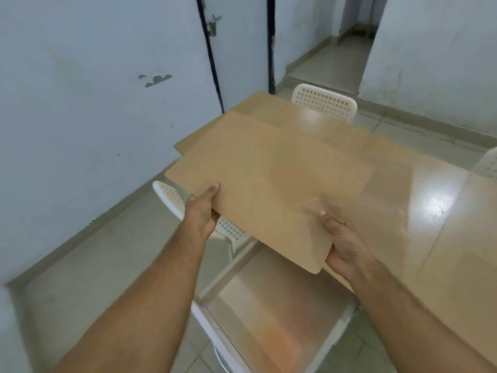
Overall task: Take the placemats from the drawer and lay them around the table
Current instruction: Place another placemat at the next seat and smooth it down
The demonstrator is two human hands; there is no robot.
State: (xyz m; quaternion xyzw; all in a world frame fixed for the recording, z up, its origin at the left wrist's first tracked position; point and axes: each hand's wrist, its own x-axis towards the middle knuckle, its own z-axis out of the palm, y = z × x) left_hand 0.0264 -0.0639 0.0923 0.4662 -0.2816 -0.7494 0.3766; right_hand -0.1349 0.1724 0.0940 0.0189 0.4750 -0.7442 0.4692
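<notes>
Left hand (200, 214), right hand (341, 246) pinch placemats' (269, 179) near edge, apparently over table (443, 238).

Pale blue walls (80, 117) enclose a tiled floor (88, 270) with white perforated chairs (325, 102).

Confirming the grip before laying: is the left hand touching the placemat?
Touching. The head view shows the left hand gripping the placemat at its near edge, thumb on top.

The fingers of the left hand (200, 214) and the right hand (341, 243) are hidden under the placemats (263, 184); only the thumbs show. How many are stacked, I cannot tell. The right edge cuts off the table (443, 238) and one white chair (488, 165). The near chair (269, 319) is blurred.
</notes>
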